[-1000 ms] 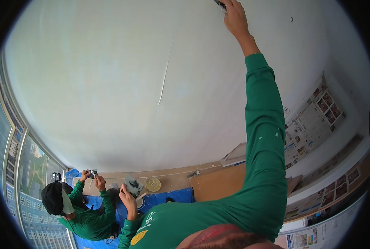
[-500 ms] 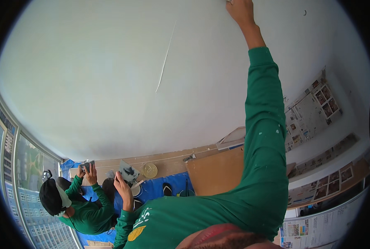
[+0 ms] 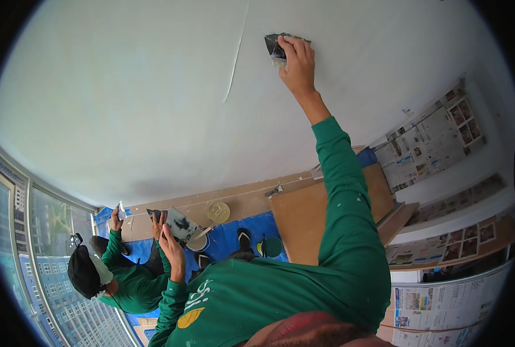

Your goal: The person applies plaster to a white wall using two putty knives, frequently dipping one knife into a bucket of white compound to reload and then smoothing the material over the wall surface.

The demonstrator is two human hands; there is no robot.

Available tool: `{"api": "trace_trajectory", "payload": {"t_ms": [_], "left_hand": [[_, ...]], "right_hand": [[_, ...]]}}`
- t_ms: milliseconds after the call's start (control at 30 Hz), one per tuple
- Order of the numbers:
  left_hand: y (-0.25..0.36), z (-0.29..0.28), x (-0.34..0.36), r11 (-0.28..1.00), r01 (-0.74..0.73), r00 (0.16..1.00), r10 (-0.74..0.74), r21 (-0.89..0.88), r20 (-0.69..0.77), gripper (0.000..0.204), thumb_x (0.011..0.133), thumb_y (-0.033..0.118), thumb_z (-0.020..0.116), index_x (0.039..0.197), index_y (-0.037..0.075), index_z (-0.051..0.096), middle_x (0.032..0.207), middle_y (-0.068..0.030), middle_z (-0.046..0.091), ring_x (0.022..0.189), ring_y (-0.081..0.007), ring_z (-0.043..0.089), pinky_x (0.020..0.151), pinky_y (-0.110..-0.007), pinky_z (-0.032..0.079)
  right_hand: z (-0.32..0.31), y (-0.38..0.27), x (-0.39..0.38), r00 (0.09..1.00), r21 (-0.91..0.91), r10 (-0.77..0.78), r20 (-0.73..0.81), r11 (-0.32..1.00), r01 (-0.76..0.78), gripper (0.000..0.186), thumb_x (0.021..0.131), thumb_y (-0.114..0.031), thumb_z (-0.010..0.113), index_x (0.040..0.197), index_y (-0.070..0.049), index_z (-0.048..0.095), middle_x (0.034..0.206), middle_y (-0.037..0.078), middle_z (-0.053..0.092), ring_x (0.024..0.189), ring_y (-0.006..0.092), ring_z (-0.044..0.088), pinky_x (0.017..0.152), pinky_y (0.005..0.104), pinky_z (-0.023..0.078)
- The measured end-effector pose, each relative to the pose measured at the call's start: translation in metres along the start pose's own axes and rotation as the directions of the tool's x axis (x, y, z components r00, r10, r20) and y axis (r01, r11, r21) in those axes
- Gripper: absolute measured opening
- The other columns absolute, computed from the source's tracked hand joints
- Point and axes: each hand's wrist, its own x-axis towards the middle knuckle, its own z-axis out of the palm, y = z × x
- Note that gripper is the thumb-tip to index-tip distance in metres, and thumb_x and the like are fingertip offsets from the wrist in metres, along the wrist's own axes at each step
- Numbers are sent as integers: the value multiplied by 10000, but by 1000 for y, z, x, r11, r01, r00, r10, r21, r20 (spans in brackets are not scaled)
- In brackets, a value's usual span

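Observation:
My right hand point(image 3: 297, 72) grips a dark, creased sheet or pad point(image 3: 275, 47) with pale smears on it, against the white wall point(image 3: 124, 104). A thin pale line point(image 3: 234, 63) runs down the wall just left of it. My left hand point(image 3: 173, 253) is low at centre left, fingers outstretched, with nothing visible in it; a grey smeared board point(image 3: 182, 222) shows behind its fingers, and I cannot tell if they touch.
A co-worker point(image 3: 127, 286) crouches at left by tall windows point(image 3: 49, 237), holding small dark and white pieces. Below are blue sheeting point(image 3: 257, 222), a round yellowish lid point(image 3: 219, 211), buckets point(image 3: 272, 247) and a brown board point(image 3: 292, 214). Newspaper point(image 3: 425, 144) covers surfaces at right.
My right hand has come down and leftward on the wall with the dark sheet, now fully in view. The co-worker's hands have moved apart, one holding a white piece.

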Motion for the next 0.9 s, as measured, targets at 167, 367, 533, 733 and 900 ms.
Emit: {"api": "trace_trajectory", "payload": {"t_ms": [167, 367, 533, 733, 900], "left_hand": [[-25, -24, -2, 970, 242, 963, -237, -19, 129, 502, 1102, 404, 443, 1014, -45, 650, 905, -11, 649, 802, -77, 558, 738, -236, 447], [2, -30, -6, 936, 345, 930, -331, -71, 156, 521, 1106, 408, 432, 979, -55, 634, 836, -10, 639, 753, -75, 543, 693, -240, 437], [14, -30, -9, 942, 332, 935, -323, -46, 145, 523, 1099, 417, 447, 995, -58, 640, 843, -43, 667, 727, -94, 584, 673, -257, 467], [58, 4, -9, 930, 349, 933, -333, -115, 138, 469, 1091, 418, 474, 831, 40, 571, 743, 43, 527, 674, -36, 443, 598, -233, 357], [44, 25, -1, 764, 562, 827, -511, -318, 234, 478, 1087, 438, 456, 1163, -5, 619, 1104, -70, 680, 1037, -169, 653, 921, -328, 513]], "right_hand": [[32, -24, -71, 992, 34, 103, 69, 994, -105, 615, 697, 94, 661, 1292, -55, 626, 1218, 60, 585, 1159, 283, 532, 998, 451, 416], [67, -51, -137, 985, 71, 153, 75, 985, -159, 599, 712, 81, 646, 1298, -44, 631, 1223, 82, 593, 1170, 311, 540, 1003, 457, 415], [90, -75, -186, 975, 114, 199, 96, 971, -210, 632, 683, 85, 649, 1303, -29, 609, 1239, 84, 576, 1166, 306, 527, 989, 477, 415], [104, -105, -232, 950, 153, 252, 184, 947, -281, 641, 673, 80, 675, 1300, -31, 604, 1239, 92, 568, 1170, 310, 526, 985, 483, 419], [74, -119, -228, 924, 361, 281, 261, 859, -364, 503, 745, 77, 649, 1235, -32, 611, 1199, 115, 575, 1154, 332, 539, 971, 465, 437]]}}
